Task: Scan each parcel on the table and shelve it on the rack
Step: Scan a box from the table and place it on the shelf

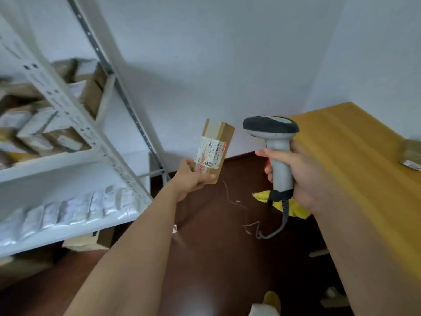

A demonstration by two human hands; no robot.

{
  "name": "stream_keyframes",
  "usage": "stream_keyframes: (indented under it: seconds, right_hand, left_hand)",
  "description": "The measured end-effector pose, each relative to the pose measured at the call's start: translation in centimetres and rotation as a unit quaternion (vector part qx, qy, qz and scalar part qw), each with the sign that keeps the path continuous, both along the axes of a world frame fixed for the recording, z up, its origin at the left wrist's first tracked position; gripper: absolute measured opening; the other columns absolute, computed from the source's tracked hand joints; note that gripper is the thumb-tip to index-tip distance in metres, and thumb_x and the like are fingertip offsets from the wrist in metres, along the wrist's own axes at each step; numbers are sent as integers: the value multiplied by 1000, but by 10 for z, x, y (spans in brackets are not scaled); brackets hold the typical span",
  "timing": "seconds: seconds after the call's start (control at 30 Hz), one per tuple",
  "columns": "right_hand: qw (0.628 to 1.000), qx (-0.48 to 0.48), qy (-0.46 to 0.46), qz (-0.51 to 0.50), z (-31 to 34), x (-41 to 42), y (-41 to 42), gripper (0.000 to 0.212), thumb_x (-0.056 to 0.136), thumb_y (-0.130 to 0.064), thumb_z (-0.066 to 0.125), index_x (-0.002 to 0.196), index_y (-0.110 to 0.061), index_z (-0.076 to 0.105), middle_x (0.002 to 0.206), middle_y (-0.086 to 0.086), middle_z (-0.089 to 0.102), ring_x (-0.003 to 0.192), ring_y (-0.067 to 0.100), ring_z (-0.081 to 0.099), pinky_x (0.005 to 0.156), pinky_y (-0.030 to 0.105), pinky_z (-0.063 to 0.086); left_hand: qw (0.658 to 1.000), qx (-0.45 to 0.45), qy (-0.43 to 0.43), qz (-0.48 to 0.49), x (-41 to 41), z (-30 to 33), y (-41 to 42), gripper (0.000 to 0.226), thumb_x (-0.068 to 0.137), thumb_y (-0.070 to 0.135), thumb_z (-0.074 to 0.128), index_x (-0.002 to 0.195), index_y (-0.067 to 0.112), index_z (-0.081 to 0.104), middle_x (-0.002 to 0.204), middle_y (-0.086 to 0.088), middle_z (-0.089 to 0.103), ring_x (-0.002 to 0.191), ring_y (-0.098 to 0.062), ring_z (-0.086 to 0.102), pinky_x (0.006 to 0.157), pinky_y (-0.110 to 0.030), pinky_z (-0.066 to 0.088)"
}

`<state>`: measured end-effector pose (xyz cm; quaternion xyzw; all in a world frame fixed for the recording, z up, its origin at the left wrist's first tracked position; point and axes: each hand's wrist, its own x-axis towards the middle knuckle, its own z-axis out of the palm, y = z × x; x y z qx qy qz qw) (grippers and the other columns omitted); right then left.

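Note:
My left hand (190, 179) grips the lower end of a small brown cardboard parcel (218, 135), held upright in mid-air with its white shipping label facing me. My right hand (296, 169) is closed around the handle of a grey barcode scanner (272, 133), whose dark head sits just right of the parcel at about the same height. A coiled cable hangs from the scanner's handle toward the floor. The white metal rack (75, 115) stands at the left, with cardboard boxes on one shelf and white bagged parcels on the shelf below.
A wooden table (355, 156) runs along the right, with another brown parcel (412, 153) at its far right edge. Dark brown floor lies between rack and table, with a yellow bag (293, 208), loose wires and a box under the rack.

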<state>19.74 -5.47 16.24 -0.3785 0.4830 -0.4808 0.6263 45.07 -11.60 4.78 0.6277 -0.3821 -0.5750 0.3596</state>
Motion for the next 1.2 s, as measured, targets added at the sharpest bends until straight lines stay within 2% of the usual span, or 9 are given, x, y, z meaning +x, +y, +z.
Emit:
stream_keyframes:
  seconds: [0.1,0.27,0.43,0.53,0.63,0.73,0.87,1.07,1.2]
  right_hand:
    - [998,-2,-6,57,-1,94,29,47,77,-18,77,120,-24,58,121,23,64,60,14,60,55,29,49]
    - [983,17,-21,182,0,257,91,32,86,-15,72,116,-20,61,105,16,67,63,13,62,61,31,50]
    - [964,18,-9,266,12,386,138,36,86,-16,73,119,-16,59,106,18,67,61,13,63,59,30,51]
    - [953,15,0,302,16,445,152,35,85,-16,75,117,-19,60,113,20,67,60,13,64,56,29,51]
    - [945,7,15,327,16,493,155,35,85,-17,76,116,-21,60,115,21,68,61,14,65,56,30,52]
    - [939,2,18,343,13,537,147,35,84,-17,76,116,-21,60,114,21,68,61,15,65,54,29,52]
    - [935,-5,9,354,10,606,120,33,85,-16,76,113,-23,61,105,17,69,61,15,64,55,30,51]
    - [931,1,-8,364,7,724,74,34,85,-17,75,116,-21,60,93,13,68,59,16,63,55,31,49]
    - [924,8,-13,382,12,792,54,31,84,-16,76,112,-19,62,93,14,69,60,17,61,58,32,49]
  left_hand:
    - [999,-5,6,31,98,9,69,70,73,14,84,128,19,42,120,2,62,106,-19,65,93,-40,53]
    - [989,34,6,144,270,22,201,64,74,22,84,126,17,48,112,-6,70,99,-25,70,90,-38,55]
    - [954,36,-6,299,395,37,303,75,72,31,85,128,15,38,114,-8,67,103,-23,66,91,-46,54]
    - [925,15,47,376,442,37,332,77,72,29,85,132,11,39,123,-11,62,108,-27,65,89,-48,55]
    - [893,-6,80,442,475,36,343,72,74,31,84,131,9,44,120,-13,61,107,-27,64,80,-39,59]
    - [875,-17,99,474,508,36,338,72,75,35,83,130,11,43,120,-12,59,107,-26,62,82,-39,59]
    - [883,-28,106,457,565,39,316,74,77,34,82,134,11,41,126,-12,57,111,-25,61,85,-38,58]
    - [893,-15,86,442,676,51,276,61,87,28,72,137,10,42,131,-13,56,115,-26,60,93,-40,55]
    - [877,-11,85,473,741,63,261,49,93,23,65,135,9,42,126,-15,57,112,-29,60,92,-40,55]
